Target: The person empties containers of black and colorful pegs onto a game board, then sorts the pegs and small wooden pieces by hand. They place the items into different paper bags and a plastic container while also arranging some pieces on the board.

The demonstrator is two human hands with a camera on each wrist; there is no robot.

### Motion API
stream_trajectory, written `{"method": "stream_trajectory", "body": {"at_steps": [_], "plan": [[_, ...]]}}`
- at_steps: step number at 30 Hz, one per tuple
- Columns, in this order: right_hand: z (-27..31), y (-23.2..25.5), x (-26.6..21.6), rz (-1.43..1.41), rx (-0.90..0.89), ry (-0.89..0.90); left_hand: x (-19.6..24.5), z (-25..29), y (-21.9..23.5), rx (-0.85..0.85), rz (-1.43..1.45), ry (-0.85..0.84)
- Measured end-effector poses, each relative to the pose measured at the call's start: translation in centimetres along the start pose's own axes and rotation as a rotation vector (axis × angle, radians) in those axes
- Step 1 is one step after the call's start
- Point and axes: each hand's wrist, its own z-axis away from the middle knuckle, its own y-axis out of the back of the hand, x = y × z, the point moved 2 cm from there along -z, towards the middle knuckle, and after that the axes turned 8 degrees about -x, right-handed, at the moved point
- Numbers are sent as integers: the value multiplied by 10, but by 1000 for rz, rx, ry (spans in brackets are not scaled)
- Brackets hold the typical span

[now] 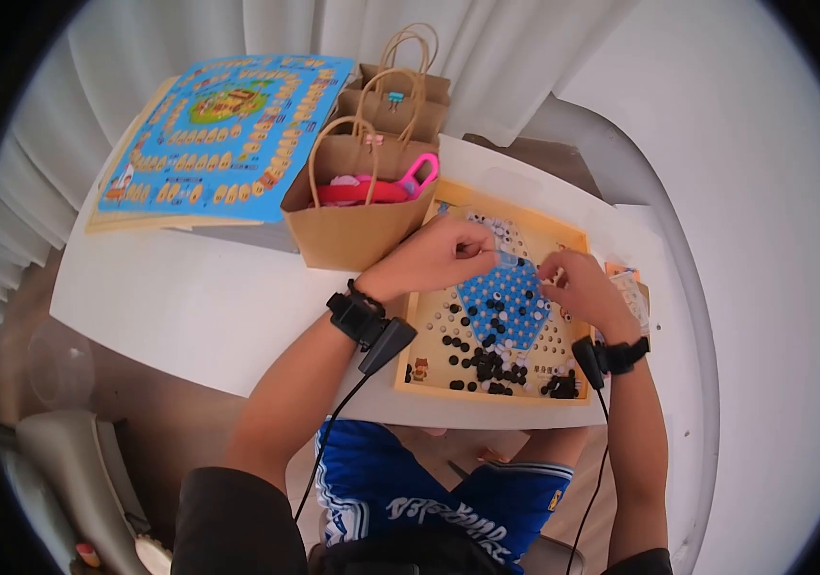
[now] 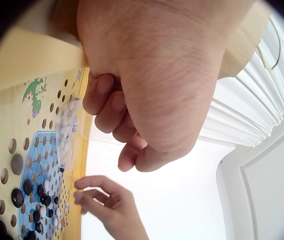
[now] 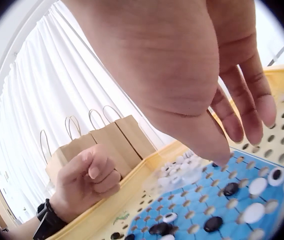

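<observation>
My left hand is over the far left part of the wooden game tray, its fingers curled and the thumb against the index finger. Clear film of a plastic bag reaches to these fingertips; white pieces show inside the bag. My right hand hovers over the right side of the blue board, fingers loosely bent and apart from the thumb, with nothing visible between them. Black pieces and white pieces lie on the blue board beneath the right hand.
The wooden tray has raised edges and many holes; black pieces cluster near its front. Paper bags with upright handles stand at the left, one holding a pink and red thing. Beside them lies a blue printed game board on a stack.
</observation>
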Motion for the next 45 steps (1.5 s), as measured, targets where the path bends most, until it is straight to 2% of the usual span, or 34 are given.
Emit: {"method": "stream_trajectory", "body": {"at_steps": [3, 5, 14, 21, 23, 24, 26, 27, 29, 30, 32, 35, 39, 41, 42, 44, 45], "plan": [[16, -6, 4, -72, -97, -68, 0, 1, -1, 7, -2, -10], [20, -12, 6, -238, -105, 57, 1, -1, -2, 6, 6, -8], [19, -20, 6, -199, -115, -13, 2, -1, 0, -3, 13, 4], [3, -6, 2, -170, -100, 6, 2, 0, -1, -4, 21, 9], [-8, 5, -18, -355, 171, 58, 2, 0, -1, -7, 10, 15], [-12, 7, -26, -356, 174, 54, 2, 0, -1, -10, 29, 25], [-15, 14, -39, -182, 364, 226, 3, -1, -1, -14, 49, 35], [-13, 14, -36, -181, 364, 225, 5, -1, -1, -16, 56, 46], [-6, 9, -24, -133, 164, 87, 5, 0, -1, -11, 64, 57], [1, 8, -23, -129, 158, 91, 4, 0, -1, -7, 54, 35], [17, -1, -20, -98, -101, 19, 2, 2, -1, -1, 47, 15], [31, -17, -11, -88, -126, 61, 1, 0, -1, -7, 8, -6], [34, -22, -15, -149, -127, 33, 1, -1, 0, -17, 11, 0], [36, -21, -19, -295, -201, -84, 2, -1, -1, -19, 13, 1], [36, -23, -17, -295, -198, -86, 4, 0, 0, -16, 24, 12], [36, -27, -15, -72, -78, 68, 5, 0, -1, -15, 36, 23], [37, -29, -16, -72, -77, 66, 5, 0, -1, -13, 37, 32]]}}
